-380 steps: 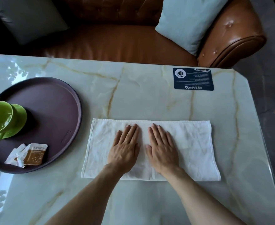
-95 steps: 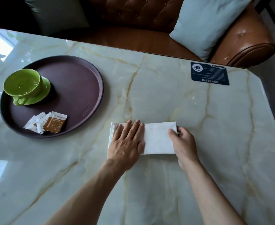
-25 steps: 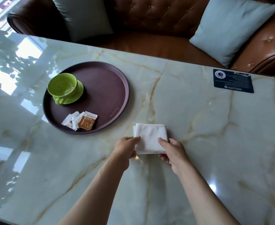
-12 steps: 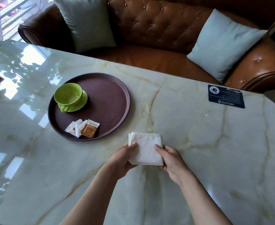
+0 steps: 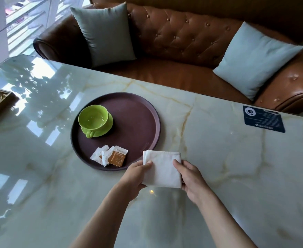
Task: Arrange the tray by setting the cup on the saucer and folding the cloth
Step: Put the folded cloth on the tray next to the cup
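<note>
**Folded cloth leaves the table, bound for the tray**

The white cloth square [image 5: 162, 170], lying on the marble a moment ago, is now lifted and carried toward 11 o'clock, its far left corner just over the tray's near rim. The left hand [image 5: 135, 178] pinches its left edge, thumb on top; the right hand [image 5: 191, 178] pinches the right edge the same way. The folded layers show loose at the far left corner, so a slack grip could let them fan open in the air. Set down too far left, the cloth could land on the paper sachets [image 5: 109, 155], which seem to number three, one of them brown. Beyond, at 10 o'clock, one green ceramic cup [image 5: 93, 119] already sits on one green saucer [image 5: 107, 127] in the single round maroon tray [image 5: 145, 122]. Farther off: one dark blue card [image 5: 263, 119], two pale cushions, one brown leather sofa.
</note>
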